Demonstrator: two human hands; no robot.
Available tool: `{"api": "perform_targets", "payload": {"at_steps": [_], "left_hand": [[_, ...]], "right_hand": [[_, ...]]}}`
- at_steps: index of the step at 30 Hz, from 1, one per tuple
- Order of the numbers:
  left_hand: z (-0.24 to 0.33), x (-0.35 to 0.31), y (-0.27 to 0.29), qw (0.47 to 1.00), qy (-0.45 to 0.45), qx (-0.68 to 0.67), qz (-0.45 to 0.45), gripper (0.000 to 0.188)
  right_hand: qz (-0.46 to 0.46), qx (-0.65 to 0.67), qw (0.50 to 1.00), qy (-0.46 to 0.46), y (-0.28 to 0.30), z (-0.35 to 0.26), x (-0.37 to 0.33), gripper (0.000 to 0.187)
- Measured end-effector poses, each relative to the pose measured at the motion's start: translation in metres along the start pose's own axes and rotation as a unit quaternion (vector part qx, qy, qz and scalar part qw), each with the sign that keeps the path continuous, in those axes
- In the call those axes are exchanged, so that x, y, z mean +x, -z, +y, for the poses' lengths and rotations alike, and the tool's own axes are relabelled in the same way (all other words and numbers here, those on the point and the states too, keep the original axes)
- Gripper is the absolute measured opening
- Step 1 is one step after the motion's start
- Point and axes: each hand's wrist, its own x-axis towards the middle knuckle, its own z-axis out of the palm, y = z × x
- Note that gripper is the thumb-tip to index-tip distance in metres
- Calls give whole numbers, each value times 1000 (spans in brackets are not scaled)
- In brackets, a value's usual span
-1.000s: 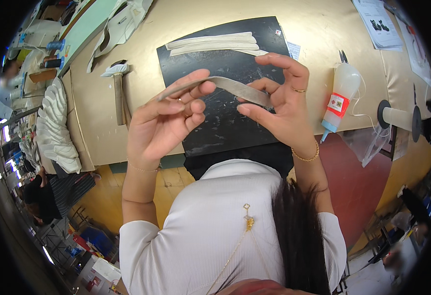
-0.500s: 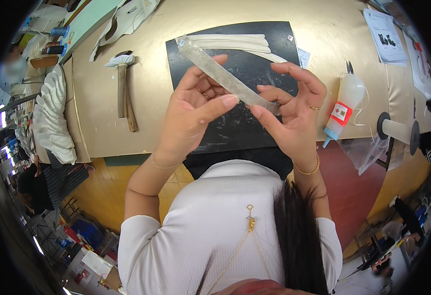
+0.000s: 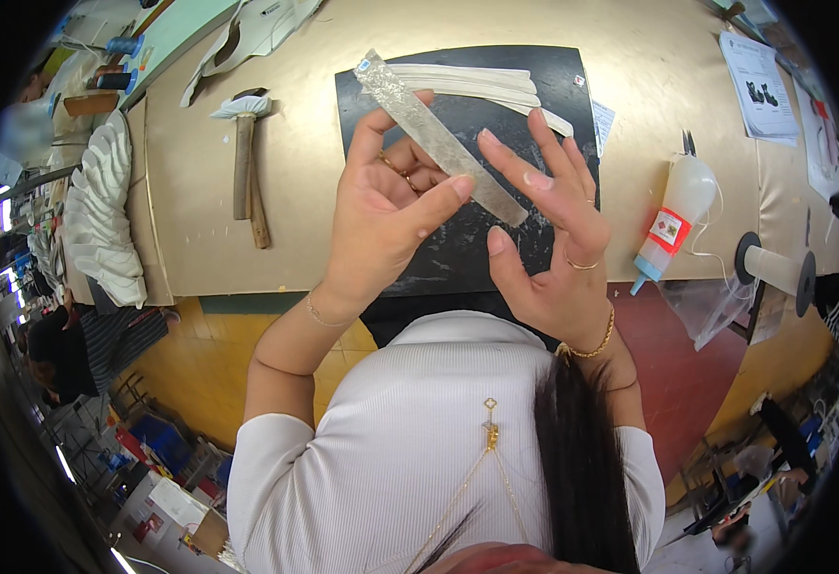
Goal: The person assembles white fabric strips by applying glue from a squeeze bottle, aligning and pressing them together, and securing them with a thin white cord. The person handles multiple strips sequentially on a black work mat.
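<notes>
Pinching at left grip [image 3: 378, 212]: grey strip [image 3: 443, 140], thumb on upper face, fingers behind, presumably for steadiness with most of that face uncovered. Held aslant above black mat [image 3: 458, 263], lower end toward right grip [image 3: 561, 234]. Spread wide at right grip, no contact evident (perhaps to leave that end free). Laid together along far part of mat: pale strips [image 3: 477, 84], likely to keep near part usable. Left of mat, on surface [image 3: 199, 220]: hammer [image 3: 244, 167], head wrapped, probably against marking. Right of mat: squeeze bottle [image 3: 692, 187], nozzle nearward, seemingly for easy reach.
</notes>
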Motion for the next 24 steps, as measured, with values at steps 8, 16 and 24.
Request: {"api": "perform_targets", "payload": {"at_steps": [8,16,24], "left_hand": [[-2,-1,2,1000,-7,10,2,74],[0,1,11,998,-32,40,22,72],[7,4,13,997,-46,41,44,70]], "right_hand": [[-18,-46,999,14,-2,5,-5,53],[-29,-67,997,9,4,10,-13,50],[18,-43,999,-7,-1,21,-28,47]]}}
